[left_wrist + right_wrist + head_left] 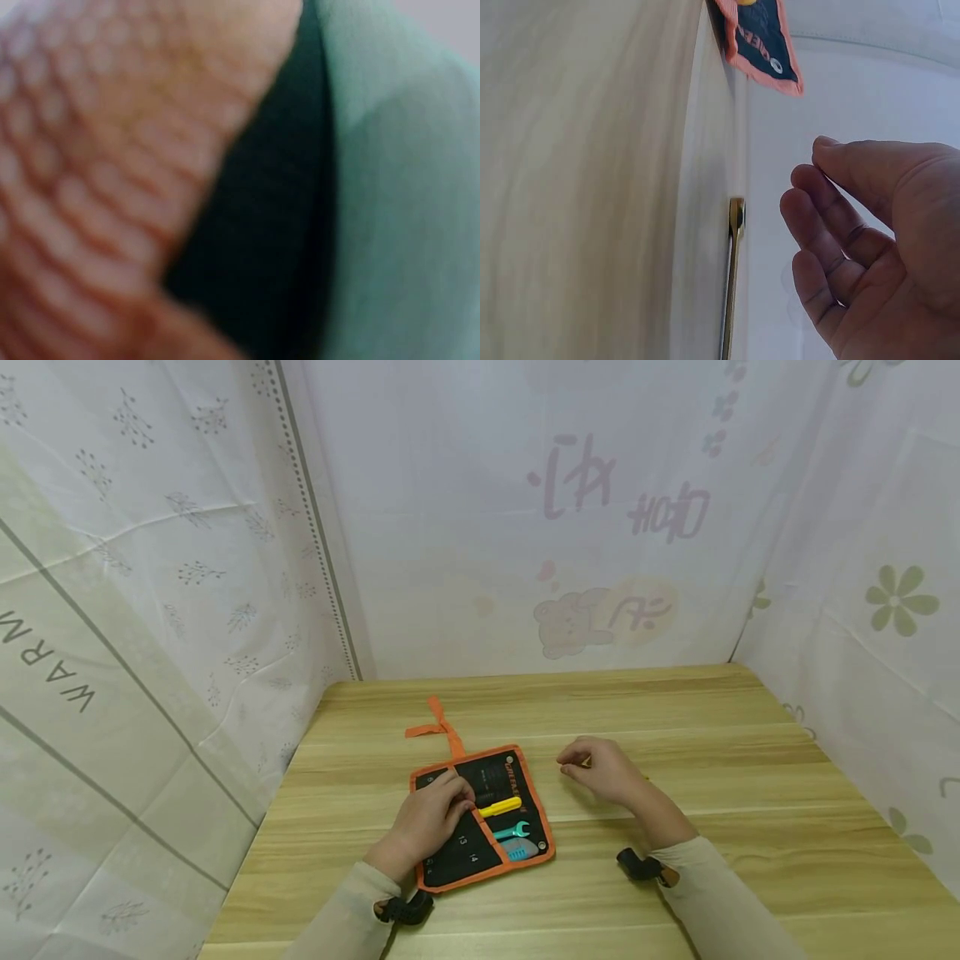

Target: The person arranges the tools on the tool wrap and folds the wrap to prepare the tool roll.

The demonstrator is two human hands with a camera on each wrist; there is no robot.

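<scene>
A black tool pouch with orange trim lies unfolded on the table. My left hand rests over its left part, with thumb and fingertips pinching the slanted edge of the pocket. From that pocket stick out a yellow handle, a teal open-end wrench and a grey-and-blue utility knife. Right of the pouch, my right hand hovers above the table, its fingers loosely bent and nothing between them. Below it, a slim metal tool lies on the tabletop, mostly hidden by the hand in the head view.
Orange tie straps trail from the pouch toward the back of the wooden table. Patterned cloth curtains hang behind and at both sides. Skin, dark material and a pale sleeve fill the blurred left wrist view.
</scene>
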